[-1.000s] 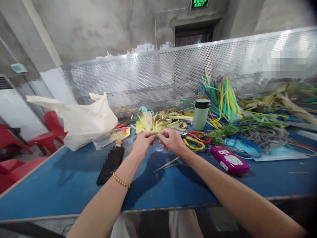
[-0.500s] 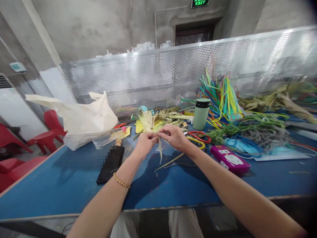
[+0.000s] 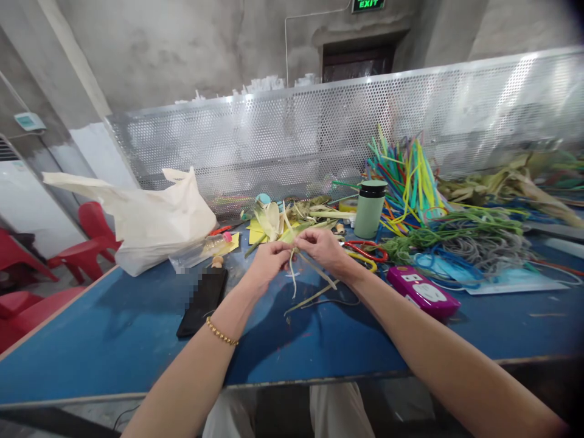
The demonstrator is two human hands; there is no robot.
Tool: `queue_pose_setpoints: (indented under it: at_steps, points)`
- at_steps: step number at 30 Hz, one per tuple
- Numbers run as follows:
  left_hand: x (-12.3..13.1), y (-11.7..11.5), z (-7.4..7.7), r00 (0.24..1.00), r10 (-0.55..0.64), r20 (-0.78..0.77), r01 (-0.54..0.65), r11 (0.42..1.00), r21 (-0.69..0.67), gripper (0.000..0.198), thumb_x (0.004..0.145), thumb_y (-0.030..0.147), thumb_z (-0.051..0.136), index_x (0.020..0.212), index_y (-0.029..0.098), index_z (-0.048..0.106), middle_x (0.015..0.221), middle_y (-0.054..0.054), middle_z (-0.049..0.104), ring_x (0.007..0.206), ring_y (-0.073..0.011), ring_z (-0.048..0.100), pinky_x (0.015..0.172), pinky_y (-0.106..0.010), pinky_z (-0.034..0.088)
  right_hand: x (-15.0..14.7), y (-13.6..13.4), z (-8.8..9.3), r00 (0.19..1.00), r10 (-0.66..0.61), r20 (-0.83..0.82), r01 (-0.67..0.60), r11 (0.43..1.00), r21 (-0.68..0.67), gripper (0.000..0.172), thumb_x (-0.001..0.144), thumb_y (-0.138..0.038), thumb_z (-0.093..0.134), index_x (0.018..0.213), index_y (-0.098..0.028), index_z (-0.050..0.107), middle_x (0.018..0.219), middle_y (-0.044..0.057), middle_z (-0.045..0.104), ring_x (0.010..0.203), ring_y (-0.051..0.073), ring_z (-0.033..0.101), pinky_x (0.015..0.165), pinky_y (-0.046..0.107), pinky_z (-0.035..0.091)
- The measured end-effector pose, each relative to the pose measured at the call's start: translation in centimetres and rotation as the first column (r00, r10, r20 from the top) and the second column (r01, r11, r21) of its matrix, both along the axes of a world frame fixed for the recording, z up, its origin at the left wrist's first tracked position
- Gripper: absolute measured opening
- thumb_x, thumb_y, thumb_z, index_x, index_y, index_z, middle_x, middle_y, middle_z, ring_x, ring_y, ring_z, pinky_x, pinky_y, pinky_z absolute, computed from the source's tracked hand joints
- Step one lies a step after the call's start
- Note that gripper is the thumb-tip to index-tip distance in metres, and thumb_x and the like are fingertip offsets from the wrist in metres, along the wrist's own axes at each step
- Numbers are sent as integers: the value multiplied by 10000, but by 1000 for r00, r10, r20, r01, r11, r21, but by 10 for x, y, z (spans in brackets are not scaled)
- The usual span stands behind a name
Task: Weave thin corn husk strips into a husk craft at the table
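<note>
Pale strips of what looks like corn husk hang from between my two hands above the blue table. My left hand, with a gold bead bracelet at the wrist, pinches the husk from the left. Thumb and fingers of my right hand are closed on it from the right, the fingertips nearly touching those of the left. Broader pale green husk leaves stand up just behind the hands. A thin loose strip lies below the right hand. The exact spot where the strips cross is partly hidden by the fingers.
Left on the blue table are a white plastic bag and a black phone-like slab. Rightward stand a green cup, red-handled scissors, a purple box, tangled cords and colourful strips. A perforated metal screen rises behind.
My fingers have shifted slightly on the husk. A thin strip now points up behind the hands, and another slants down to the right below my right hand.
</note>
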State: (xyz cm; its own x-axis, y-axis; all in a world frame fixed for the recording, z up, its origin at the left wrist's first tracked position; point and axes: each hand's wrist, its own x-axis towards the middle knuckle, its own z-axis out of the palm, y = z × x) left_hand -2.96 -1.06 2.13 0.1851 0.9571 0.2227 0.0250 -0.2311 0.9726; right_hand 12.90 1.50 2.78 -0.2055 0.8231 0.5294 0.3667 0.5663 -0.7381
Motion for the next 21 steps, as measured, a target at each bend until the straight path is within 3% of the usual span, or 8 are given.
queue_pose_setpoints:
  at_steps: [3, 7, 12, 16, 21]
  points:
    - [-2, 0, 0, 997, -54, 46, 56, 998, -38, 246, 751, 358, 620, 696, 121, 660, 648, -49, 612, 501, -89, 439, 494, -247, 292, -1, 1, -2, 998, 62, -29, -62, 998, -1, 215, 773, -323, 622, 675, -136, 660, 625, 8, 631, 579, 111, 517, 554, 223, 389]
    - [-3, 1, -1, 997, -42, 60, 45, 998, -38, 339, 673, 439, 730, 639, 124, 609, 576, 1, 528, 472, -63, 373, 479, -238, 239, -2, 1, -3, 985, 145, -97, -149, 988, -32, 250, 790, -358, 619, 696, -136, 685, 629, 3, 637, 587, 115, 529, 550, 221, 389]
    - [-1, -1, 0, 999, -15, 48, 16, 1000, -25, 308, 615, 384, 757, 598, 135, 577, 515, 53, 421, 474, -53, 303, 486, -241, 191, -2, 4, -2, 997, 59, 42, -61, 996, 63, 305, 823, -391, 586, 702, -137, 705, 597, -5, 606, 563, 108, 488, 521, 224, 334]
    - [1, -3, 0, 1000, 24, 8, -24, 1000, -11, 247, 586, 315, 736, 569, 136, 567, 509, 54, 421, 491, -54, 309, 500, -242, 191, -5, 8, -3, 979, -66, 194, 32, 985, 171, 295, 809, -307, 578, 568, -143, 623, 523, -26, 516, 516, 84, 400, 506, 237, 261]
    - [3, -4, -2, 1000, 5, -4, -5, 999, -48, 213, 588, 289, 709, 558, 143, 556, 483, 56, 424, 471, -59, 317, 489, -247, 207, -8, 7, -5, 979, -109, 173, 72, 976, 206, 309, 793, -280, 565, 515, -153, 526, 517, -34, 448, 524, 82, 384, 524, 241, 261]
